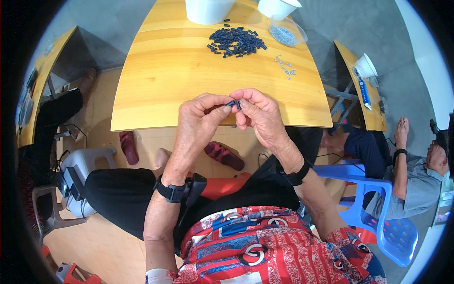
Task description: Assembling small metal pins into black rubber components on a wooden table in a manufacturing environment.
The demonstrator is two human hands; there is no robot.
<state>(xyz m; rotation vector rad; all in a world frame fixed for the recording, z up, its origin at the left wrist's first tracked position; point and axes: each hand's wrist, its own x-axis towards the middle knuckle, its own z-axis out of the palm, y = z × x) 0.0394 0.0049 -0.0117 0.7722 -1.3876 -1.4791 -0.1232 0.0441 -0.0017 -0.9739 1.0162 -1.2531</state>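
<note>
Near the table's front edge, my left hand (201, 116) is closed in a pinch on a small dark plastic piece (230, 103). My right hand (263, 118) meets it there, thumb and fingers pinching a second small dark piece (239, 105). The two pieces are side by side and seem to touch; the fingers partly cover them. Farther back lies a pile of similar small black plastic pieces (239, 41). To the right of that pile, several tiny silvery metal parts (286, 69) are scattered on the wood.
The wooden table (161, 90) holds a white tub (209, 10), another white tub (279, 7) and a clear tray (299, 35) of small metal parts at the back. A person (414, 175) sits at the right, near a blue plastic chair (373, 201). Another table (364, 90) stands there.
</note>
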